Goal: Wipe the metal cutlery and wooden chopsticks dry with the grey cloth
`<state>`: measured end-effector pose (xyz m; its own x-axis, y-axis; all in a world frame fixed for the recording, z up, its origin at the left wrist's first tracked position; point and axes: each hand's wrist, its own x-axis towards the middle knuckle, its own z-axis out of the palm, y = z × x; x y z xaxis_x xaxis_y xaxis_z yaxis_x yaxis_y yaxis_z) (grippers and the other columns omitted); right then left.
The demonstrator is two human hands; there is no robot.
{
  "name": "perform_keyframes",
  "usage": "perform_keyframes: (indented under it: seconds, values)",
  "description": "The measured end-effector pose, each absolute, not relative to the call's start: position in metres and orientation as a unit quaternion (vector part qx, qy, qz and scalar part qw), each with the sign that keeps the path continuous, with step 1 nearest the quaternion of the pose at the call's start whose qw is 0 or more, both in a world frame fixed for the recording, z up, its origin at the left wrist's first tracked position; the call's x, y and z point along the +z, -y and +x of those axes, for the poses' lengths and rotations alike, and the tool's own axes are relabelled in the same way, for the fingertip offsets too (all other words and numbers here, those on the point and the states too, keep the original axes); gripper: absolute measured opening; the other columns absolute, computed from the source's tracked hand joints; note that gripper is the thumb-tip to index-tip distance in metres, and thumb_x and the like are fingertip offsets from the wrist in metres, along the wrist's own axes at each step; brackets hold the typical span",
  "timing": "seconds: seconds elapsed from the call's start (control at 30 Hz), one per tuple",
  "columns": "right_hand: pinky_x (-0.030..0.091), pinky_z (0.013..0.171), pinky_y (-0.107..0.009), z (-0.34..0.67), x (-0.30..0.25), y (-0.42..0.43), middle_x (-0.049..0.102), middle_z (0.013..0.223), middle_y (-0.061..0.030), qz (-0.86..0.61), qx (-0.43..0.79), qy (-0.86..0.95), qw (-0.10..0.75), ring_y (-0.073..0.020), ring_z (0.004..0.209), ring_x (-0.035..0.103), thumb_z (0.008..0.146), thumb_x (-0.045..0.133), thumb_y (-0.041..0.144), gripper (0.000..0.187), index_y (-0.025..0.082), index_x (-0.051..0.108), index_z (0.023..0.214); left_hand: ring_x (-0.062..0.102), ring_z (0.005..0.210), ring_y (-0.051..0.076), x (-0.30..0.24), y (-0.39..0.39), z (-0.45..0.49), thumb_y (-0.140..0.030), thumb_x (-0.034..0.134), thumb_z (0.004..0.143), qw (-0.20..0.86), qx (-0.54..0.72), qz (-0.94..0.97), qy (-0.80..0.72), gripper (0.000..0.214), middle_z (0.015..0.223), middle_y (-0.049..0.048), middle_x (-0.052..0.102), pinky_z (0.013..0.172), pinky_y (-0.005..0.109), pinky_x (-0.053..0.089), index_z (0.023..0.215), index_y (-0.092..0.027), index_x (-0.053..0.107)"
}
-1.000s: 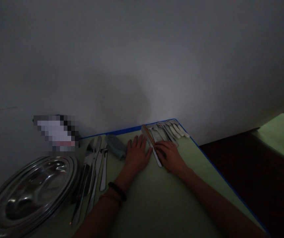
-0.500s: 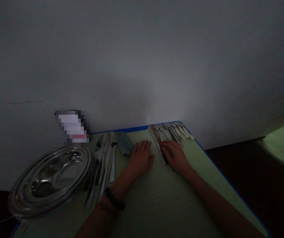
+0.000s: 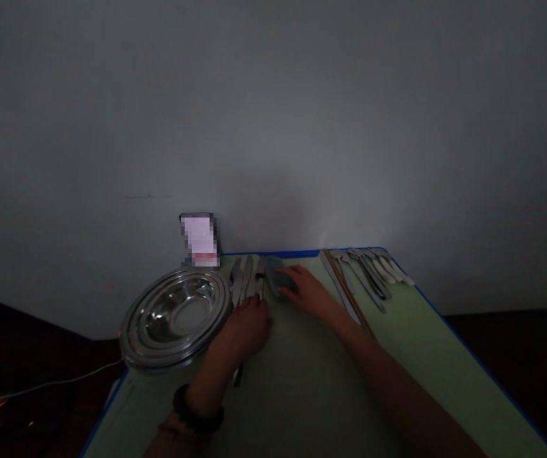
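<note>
My left hand (image 3: 249, 326) reaches down over the handles of the silver cutlery on the left, its fingers curled and close together. Whatever lies under those fingers is hidden. Just beyond them show table knives (image 3: 243, 283) and a slim metal utensil with a dark band (image 3: 260, 280), perhaps a peeler. My right hand (image 3: 308, 292) rests at a grey-green folded cloth (image 3: 276, 273), touching its right side with thumb and fingers apart. To the right of that hand, a knife (image 3: 338, 280) and brown chopsticks (image 3: 347, 289) lie side by side.
Stacked round steel dishes (image 3: 133, 340) stand at the table's left. A blurred-out phone (image 3: 200, 238) leans on the wall behind. Spoons and forks (image 3: 369, 280) and white-handled cutlery (image 3: 392, 270) lie at the back right. The green table (image 3: 316, 394) has a blue edge.
My view has swung left. My left hand has moved from beside the cloth onto the left cutlery. My right hand has left the chopsticks and knife for the cloth.
</note>
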<state>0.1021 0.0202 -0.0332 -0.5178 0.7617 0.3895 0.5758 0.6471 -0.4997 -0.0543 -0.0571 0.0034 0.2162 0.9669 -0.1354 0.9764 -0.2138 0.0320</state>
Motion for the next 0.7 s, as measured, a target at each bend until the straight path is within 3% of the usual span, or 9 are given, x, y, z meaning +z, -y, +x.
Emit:
perform_keyframes:
  seconds: [0.1, 0.27, 0.4, 0.5, 0.7]
  values:
    - [0.043, 0.09, -0.037, 0.091, -0.053, -0.029, 0.057, 0.102, -0.0094, -0.435, 0.134, 0.829, 0.325, -0.0207, 0.098, 0.052, 0.078, 0.053, 0.021, 0.029, 0.02, 0.06, 0.106, 0.055, 0.107, 0.026, 0.003, 0.056, -0.051, -0.016, 0.04, 0.084, 0.039, -0.044, 0.768, -0.638, 0.031, 0.111, 0.0191, 0.061, 0.089, 0.038, 0.043, 0.105, -0.007, 0.061]
    - [0.042, 0.088, -0.042, 0.094, -0.068, -0.032, 0.053, 0.104, -0.0137, -0.502, 0.105, 0.772, 0.375, -0.0239, 0.098, 0.049, 0.081, 0.042, 0.014, 0.03, 0.015, 0.058, 0.106, 0.06, 0.098, 0.028, 0.012, 0.048, -0.046, -0.011, 0.039, 0.083, 0.028, -0.052, 0.745, -0.665, 0.028, 0.09, 0.0178, 0.068, 0.086, 0.041, 0.044, 0.089, -0.01, 0.067]
    - [0.04, 0.086, -0.047, 0.095, -0.065, -0.033, 0.051, 0.106, -0.0148, -0.543, 0.086, 0.737, 0.394, -0.0269, 0.099, 0.047, 0.086, 0.039, 0.029, 0.029, 0.015, 0.057, 0.104, 0.062, 0.096, 0.028, 0.016, 0.039, -0.037, -0.009, 0.039, 0.084, 0.033, -0.056, 0.708, -0.703, 0.028, 0.091, 0.0201, 0.066, 0.077, 0.038, 0.049, 0.098, -0.007, 0.062]
    - [0.04, 0.086, -0.047, 0.093, -0.063, -0.032, 0.052, 0.106, -0.0144, -0.546, 0.085, 0.746, 0.372, -0.0286, 0.1, 0.047, 0.082, 0.047, 0.043, 0.036, 0.016, 0.055, 0.105, 0.063, 0.094, 0.027, 0.017, 0.036, -0.033, -0.007, 0.035, 0.086, 0.046, -0.059, 0.69, -0.72, 0.03, 0.099, 0.0205, 0.064, 0.071, 0.036, 0.052, 0.107, -0.005, 0.057]
    - [0.041, 0.089, -0.046, 0.092, -0.066, -0.033, 0.048, 0.114, -0.0151, -0.526, 0.092, 0.764, 0.362, -0.0289, 0.105, 0.045, 0.072, 0.059, 0.044, 0.048, 0.016, 0.052, 0.109, 0.065, 0.09, 0.027, 0.022, 0.039, -0.034, -0.003, 0.031, 0.085, 0.105, -0.08, 0.682, -0.719, 0.033, 0.096, 0.0207, 0.065, 0.07, 0.036, 0.052, 0.101, -0.005, 0.06]
